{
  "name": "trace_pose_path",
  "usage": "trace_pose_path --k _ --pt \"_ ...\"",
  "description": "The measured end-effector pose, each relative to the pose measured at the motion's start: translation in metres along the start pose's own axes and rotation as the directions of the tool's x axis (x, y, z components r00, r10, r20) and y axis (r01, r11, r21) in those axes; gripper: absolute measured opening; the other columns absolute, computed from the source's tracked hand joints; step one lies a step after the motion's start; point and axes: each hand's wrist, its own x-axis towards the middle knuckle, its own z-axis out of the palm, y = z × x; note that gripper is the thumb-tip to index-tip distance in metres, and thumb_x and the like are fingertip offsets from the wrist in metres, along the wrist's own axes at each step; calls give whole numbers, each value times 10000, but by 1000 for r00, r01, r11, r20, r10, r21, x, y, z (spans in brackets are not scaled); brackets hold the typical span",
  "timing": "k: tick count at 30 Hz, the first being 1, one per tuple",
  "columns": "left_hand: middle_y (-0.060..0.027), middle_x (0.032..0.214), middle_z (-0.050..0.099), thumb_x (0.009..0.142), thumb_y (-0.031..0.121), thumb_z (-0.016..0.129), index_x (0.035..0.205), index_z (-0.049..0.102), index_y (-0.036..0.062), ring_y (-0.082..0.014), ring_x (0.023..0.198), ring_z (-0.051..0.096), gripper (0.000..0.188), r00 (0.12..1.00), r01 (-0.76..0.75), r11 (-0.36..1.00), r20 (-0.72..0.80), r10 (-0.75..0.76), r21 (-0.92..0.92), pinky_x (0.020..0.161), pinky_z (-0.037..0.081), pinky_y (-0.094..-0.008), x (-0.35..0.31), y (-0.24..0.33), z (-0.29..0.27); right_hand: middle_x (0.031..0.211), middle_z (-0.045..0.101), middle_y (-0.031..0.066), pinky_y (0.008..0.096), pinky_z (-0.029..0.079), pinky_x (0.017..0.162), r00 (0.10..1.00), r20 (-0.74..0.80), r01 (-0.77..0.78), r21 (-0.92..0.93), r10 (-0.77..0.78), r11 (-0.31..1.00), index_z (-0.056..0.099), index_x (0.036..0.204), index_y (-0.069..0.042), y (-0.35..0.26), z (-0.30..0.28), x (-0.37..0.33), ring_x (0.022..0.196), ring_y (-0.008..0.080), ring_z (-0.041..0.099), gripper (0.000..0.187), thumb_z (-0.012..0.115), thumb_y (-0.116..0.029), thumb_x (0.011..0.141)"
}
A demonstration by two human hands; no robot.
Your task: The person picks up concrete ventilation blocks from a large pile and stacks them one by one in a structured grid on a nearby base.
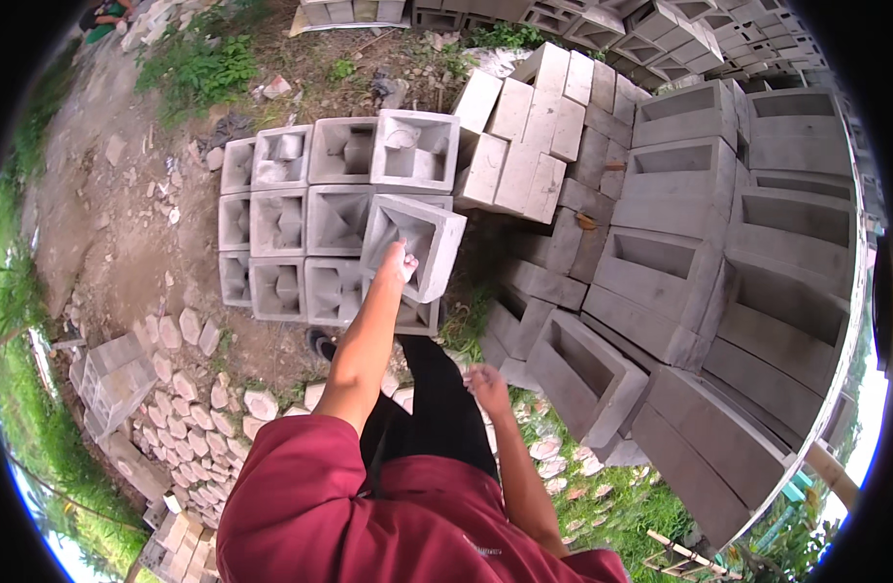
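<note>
My left arm stretches forward, and my left hand (pixel 401 262) is closed on a square hollow concrete block (pixel 448 255). This block is turned at an angle and overlaps the blocks under it. Its cavity faces up, with my fingers at the inside. Around it to the left stand several similar open-topped concrete blocks (pixel 279 222) in tight rows. One more pale block (pixel 414 146) sits just beyond the angled one. My right hand (pixel 487 389) hangs beside my right leg with fingers loosely apart, holding nothing.
Stacks of solid pale blocks (pixel 534 136) rise to the right, beside large rectangular hollow blocks (pixel 679 180). Hexagonal pavers (pixel 199 418) lie at lower left near a small grey block stack (pixel 116 384). Rubble and weeds (pixel 199 73) cover the far ground.
</note>
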Motion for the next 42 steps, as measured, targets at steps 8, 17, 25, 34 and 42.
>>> trace_pose_path --k 8,17,25,34,42 --pt "41 552 392 918 244 496 836 476 132 -76 354 267 140 950 -24 992 313 -16 125 356 207 -235 -189 27 -112 901 619 66 249 432 760 974 -13 228 2 -228 974 565 1027 29 -89 61 -5 850 115 558 378 439 -320 954" --pt "68 580 388 832 456 597 778 490 151 -40 368 256 328 941 -184 982 281 187 -36 408 231 -210 -386 79 -273 1371 374 104 373 274 1043 965 242 -11 438 -106 899 282 1379 -62 -118 264 -123 1241 257 370 672 300 -554 921" --pt "64 716 440 902 393 520 1114 458 79 -9 495 380 384 766 -598 796 357 534 92 503 387 -205 -559 158 -439 1204 507 87 401 401 936 485 861 -464 402 -154 790 395 1304 -121 -86 475 -211 1088 269 499 620 260 -580 909" --pt "-189 1270 485 937 283 442 1219 434 -86 -205 885 636 465 239 -968 249 156 958 -41 706 502 -268 -719 155 -626 1185 516 92 383 427 900 24 984 -113 -172 176 979 402 1303 -106 -80 670 -324 1055 262 514 613 296 -561 907" --pt "-123 1188 551 949 445 343 1223 474 -39 -174 1026 549 572 347 -936 231 -579 738 -266 844 452 -310 -583 112 -790 1168 524 96 366 451 868 -124 875 47 -467 469 883 409 1301 -93 0 746 -354 1026 255 527 607 328 -545 906"
